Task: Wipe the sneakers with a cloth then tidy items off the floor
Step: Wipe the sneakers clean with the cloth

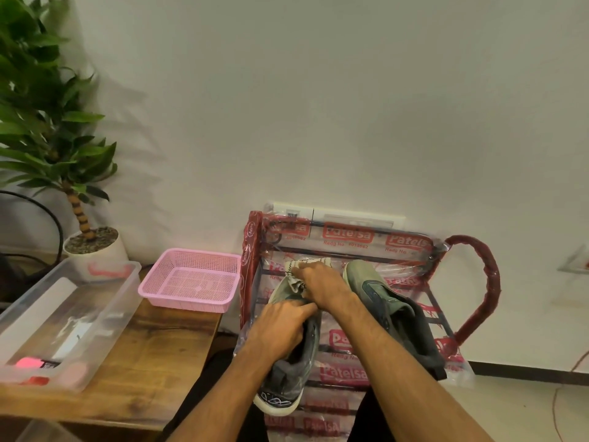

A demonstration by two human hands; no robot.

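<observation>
Two grey-green sneakers lie on a plastic-wrapped metal rack (411, 247) in front of me. My left hand (280, 323) grips the left sneaker (296, 374) at its opening, fingers curled over the collar. My right hand (322, 285) holds a pale crumpled cloth (294, 271) pressed against that sneaker's toe. The right sneaker (389, 301) lies untouched beside my right forearm, toe pointing towards the wall.
A wooden table (153, 355) stands at the left with a pink mesh basket (191, 282) and a clear plastic bin (105, 301) holding small items. A potted plant (92, 240) sits behind them. An orange cable (561, 397) trails on the floor at right.
</observation>
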